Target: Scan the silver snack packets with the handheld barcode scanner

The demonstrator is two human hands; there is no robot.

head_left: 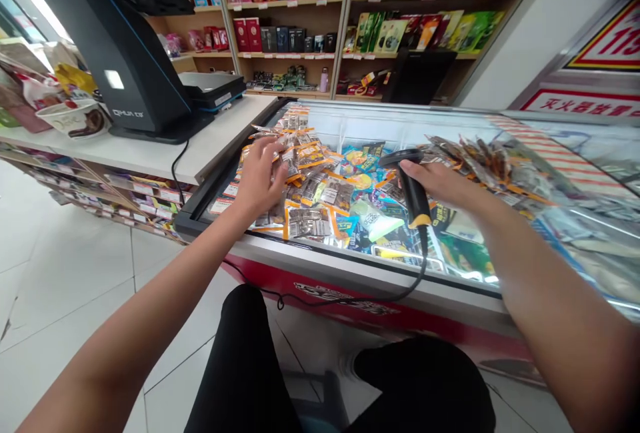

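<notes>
My left hand [260, 179] lies over a pile of small clear snack packets with orange edges [309, 223], its fingers spread and touching the packets at the left. In my right hand [434, 178] is a black barcode scanner [415, 198], held by its upper grip. Its head is above the glass lid and its yellow-ringed handle base points down toward me. A black cable [423, 266] runs from it across the freezer's front. Another heap of similar packets [483, 161] lies right of the scanner. Colourful ice cream bags [373, 219] show beneath the glass.
The chest freezer [340, 253] has a red front close to my knees. A white counter [165, 156] on the left bears a dark checkout terminal [145, 66] and a bowl [75, 119]. Shelves of boxes and bottles [295, 39] stand behind. A black chair back [417, 76] rises beyond the freezer.
</notes>
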